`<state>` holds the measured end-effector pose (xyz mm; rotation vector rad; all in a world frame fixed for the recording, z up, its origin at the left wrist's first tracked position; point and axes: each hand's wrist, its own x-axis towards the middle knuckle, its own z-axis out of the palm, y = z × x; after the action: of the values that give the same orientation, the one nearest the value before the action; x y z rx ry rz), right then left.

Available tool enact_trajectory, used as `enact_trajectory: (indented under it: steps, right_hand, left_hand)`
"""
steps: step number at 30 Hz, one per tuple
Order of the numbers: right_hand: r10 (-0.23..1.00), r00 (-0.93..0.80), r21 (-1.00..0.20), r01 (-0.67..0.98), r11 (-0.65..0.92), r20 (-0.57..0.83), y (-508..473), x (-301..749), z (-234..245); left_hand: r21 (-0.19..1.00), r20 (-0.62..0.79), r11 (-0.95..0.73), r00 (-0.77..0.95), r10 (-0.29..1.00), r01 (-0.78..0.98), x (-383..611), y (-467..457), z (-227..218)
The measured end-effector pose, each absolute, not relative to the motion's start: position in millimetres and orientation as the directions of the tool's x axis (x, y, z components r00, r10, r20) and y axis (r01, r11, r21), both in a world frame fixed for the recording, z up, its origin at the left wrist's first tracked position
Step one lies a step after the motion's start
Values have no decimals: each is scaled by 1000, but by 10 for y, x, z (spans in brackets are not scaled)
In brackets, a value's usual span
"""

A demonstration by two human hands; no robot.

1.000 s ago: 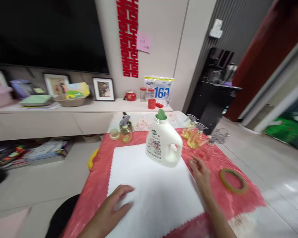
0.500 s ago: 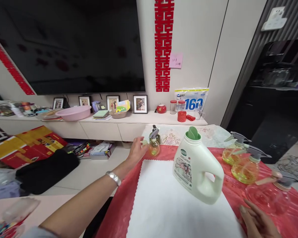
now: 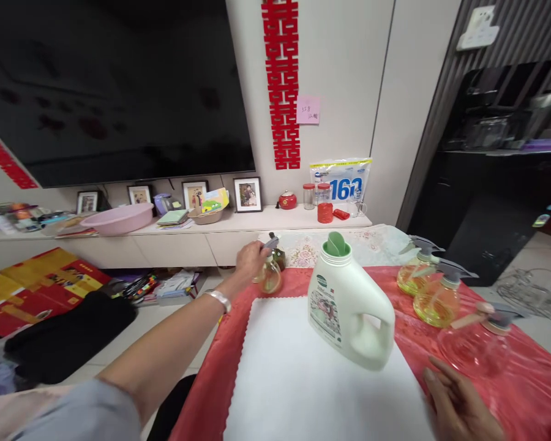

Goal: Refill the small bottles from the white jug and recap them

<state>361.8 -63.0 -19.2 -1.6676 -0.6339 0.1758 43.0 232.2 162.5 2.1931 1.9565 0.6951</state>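
Note:
My left hand (image 3: 250, 260) reaches to the far left corner of the table and closes round the neck of a small round spray bottle (image 3: 270, 277) with yellowish liquid and a grey trigger. A second small bottle (image 3: 278, 256) stands just behind it. My right hand (image 3: 459, 407) rests flat on the red tablecloth (image 3: 523, 392) at the near right, holding nothing. Between the hands a white detergent jug (image 3: 349, 303) with a green cap stands on a white cloth (image 3: 312, 386).
Two yellow-filled spray bottles (image 3: 434, 294) and a clear empty one (image 3: 480, 349) stand on the right side of the table. Behind is a low shelf (image 3: 174, 229) with photo frames, a pink basin and jars, under a large dark TV. Bags and papers lie on the floor at left.
My left arm has stretched from the white cloth to the small spray bottle and now grips it. The view lifted, then shifted slightly right. My right hand stays on the tablecloth.

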Motion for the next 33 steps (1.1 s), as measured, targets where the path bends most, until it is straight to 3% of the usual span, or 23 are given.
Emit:
enact_trajectory:
  steps: [5, 7, 14, 19, 23, 27, 33]
  right_hand:
    - [525, 791, -918, 395, -46, 314, -629, 3583, -159]
    - [509, 788, -903, 427, -46, 347, -626, 3585, -151]
    - [471, 709, -817, 574, 46, 525, -638, 3560, -36]
    - [612, 485, -727, 647, 229, 625, -751, 2995, 335]
    - [737, 234, -688, 605, 400, 634, -867, 2175, 579]
    - [734, 134, -656, 574, 489, 665, -880, 1625, 511]
    - [780, 165, -677, 623, 392, 604, -760, 1351, 402]
  left_hand:
    - [449, 263, -242, 131, 956, 860, 134, 1855, 1863]
    - [545, 249, -272, 157, 956, 793, -48, 1610, 1856]
    - [705, 203, -394, 365, 909, 589, -437, 622, 1327]
    - [753, 303, -435, 327, 895, 493, -435, 275, 1017]
    - [907, 198, -284, 278, 940, 312, -335, 203, 820]
    - [992, 53, -76, 205, 977, 102, -166, 86, 565]
    - [955, 89, -159, 270, 959, 251, 64, -45, 290]
